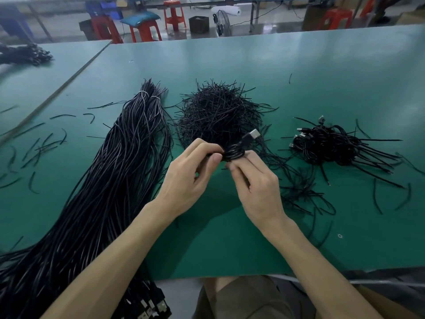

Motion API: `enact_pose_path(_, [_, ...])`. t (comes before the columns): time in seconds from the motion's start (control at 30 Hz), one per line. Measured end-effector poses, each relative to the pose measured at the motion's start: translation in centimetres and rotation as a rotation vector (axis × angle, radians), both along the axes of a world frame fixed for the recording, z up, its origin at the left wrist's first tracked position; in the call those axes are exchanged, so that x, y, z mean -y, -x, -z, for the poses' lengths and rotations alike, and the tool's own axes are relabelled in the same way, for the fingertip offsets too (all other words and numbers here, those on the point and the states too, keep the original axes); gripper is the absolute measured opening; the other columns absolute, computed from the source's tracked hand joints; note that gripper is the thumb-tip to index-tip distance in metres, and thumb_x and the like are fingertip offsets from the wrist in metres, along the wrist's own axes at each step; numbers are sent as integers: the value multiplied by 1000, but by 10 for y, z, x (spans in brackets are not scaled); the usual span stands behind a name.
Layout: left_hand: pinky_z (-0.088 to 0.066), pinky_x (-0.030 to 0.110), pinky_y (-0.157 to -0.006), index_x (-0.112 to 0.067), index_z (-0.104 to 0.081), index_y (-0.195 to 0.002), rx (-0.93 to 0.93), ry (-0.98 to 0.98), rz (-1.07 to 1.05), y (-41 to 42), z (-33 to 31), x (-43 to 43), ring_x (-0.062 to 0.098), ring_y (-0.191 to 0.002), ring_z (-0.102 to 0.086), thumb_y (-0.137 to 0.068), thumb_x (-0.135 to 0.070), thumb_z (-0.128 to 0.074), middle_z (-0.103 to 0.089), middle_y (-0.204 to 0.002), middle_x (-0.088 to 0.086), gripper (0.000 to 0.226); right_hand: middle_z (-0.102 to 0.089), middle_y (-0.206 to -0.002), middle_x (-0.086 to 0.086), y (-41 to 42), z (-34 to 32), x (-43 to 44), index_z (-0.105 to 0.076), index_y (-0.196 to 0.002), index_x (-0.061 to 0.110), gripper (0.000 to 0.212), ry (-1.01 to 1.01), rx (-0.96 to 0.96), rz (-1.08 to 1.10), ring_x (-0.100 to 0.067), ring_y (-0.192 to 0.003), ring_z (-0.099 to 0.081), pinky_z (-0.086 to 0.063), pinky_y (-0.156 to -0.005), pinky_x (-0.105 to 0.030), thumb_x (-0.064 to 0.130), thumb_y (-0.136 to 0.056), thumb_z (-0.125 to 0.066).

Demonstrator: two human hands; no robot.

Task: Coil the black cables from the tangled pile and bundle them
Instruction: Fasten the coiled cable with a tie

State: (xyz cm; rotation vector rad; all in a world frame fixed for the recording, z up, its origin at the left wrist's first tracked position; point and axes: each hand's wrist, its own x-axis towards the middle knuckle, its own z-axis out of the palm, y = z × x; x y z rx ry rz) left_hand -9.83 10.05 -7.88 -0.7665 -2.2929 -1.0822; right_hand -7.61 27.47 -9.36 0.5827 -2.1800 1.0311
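Two hands, left hand (186,178) and right hand (255,183), pinch the coiled cable (233,153) between curled fingertips, likely keeping its loops together for tying; the USB plug (254,134) juts beyond them.

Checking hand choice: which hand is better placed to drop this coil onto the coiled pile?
Probably right: the right hand grips the coiled USB cable, nearer the pile of coiled cables.

No readable text, labels, brand names, numbers or signs appear anywhere in this view.
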Motion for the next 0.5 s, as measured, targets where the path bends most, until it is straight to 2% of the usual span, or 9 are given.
enact_pose_path(0.1, [-44,20,-56,-24,-62,-111,49,-81,-59,-3,-4,-4,13,-62,-58,-104,-37,-55,-64,-84,-14,16,-62,-94,-7,0,-1,0,-69,-96,-2,11,-23,7,23,-20,-79,-59,-55,-72,-39,-1,-100,-59])
enact_pose_path(0.17, [-37,16,-46,-18,-64,-107,103,-183,-37,-4,-6,-6,9,-47,-54,-104,-33,-57,-65,-69,-13,17,-62,-94,-5,-1,-2,1,-68,-96,-1,10,-42,9,30,-18,-79,-59,-55,-71,-36,0,-101,-59])
enact_pose_path(0.23, [-35,20,-38,-12,-66,-109,327,-365,96,-2,-10,-3,11,-37,-52,-108,-30,-49,-67,-62,-4,24,-62,-95,-3,-1,-2,2,-68,-97,0,11,-56,15,44,-17,-78,-58,-54,-69,-34,2,-101,-58])
enact_pose_path(0.3, [-37,26,-39,-8,-64,-117,569,-487,273,1,-13,2,25,-43,-58,-110,-23,-43,-69,-70,7,27,-60,-94,-1,0,-2,0,-67,-96,2,13,-59,30,62,-15,-75,-55,-52,-66,-33,5,-102,-57])
enact_pose_path(0.33, [-39,29,-44,-4,-62,-123,632,-498,333,2,-13,5,26,-50,-61,-109,-19,-43,-69,-75,10,28,-59,-93,0,1,-1,0,-66,-95,3,13,-58,37,64,-14,-74,-54,-51,-65,-33,5,-102,-56])
enact_pose_path(0.43, [-45,31,-53,0,-55,-136,662,-426,428,3,-11,6,24,-67,-61,-104,-7,-49,-67,-85,4,33,-58,-94,0,2,0,-2,-65,-93,3,13,-50,60,48,-15,-74,-54,-50,-64,-36,3,-102,-55])
enact_pose_path(0.5, [-51,32,-63,-4,-58,-136,566,-293,394,4,-8,5,16,-76,-60,-102,0,-55,-68,-94,-6,35,-58,-94,0,1,0,0,-65,-93,3,11,-72,70,50,-14,-73,-53,-51,-63,-36,3,-101,-56])
